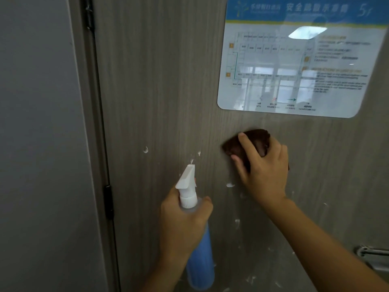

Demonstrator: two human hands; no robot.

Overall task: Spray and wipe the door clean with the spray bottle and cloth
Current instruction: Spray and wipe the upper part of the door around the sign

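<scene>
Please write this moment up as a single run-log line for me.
stage: wiping | left hand: grips spray bottle | right hand: presses brown cloth on door | foam spots remain

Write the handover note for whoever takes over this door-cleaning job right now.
Left hand: grips the spray bottle, nozzle aimed at the door.
Right hand: presses the brown cloth on the door, just below the evacuation sign.
Done: cleaner is sprayed on; white foam spots dot the panel.
Left: wipe the spots left of and below the cloth, down towards the handle.
</scene>
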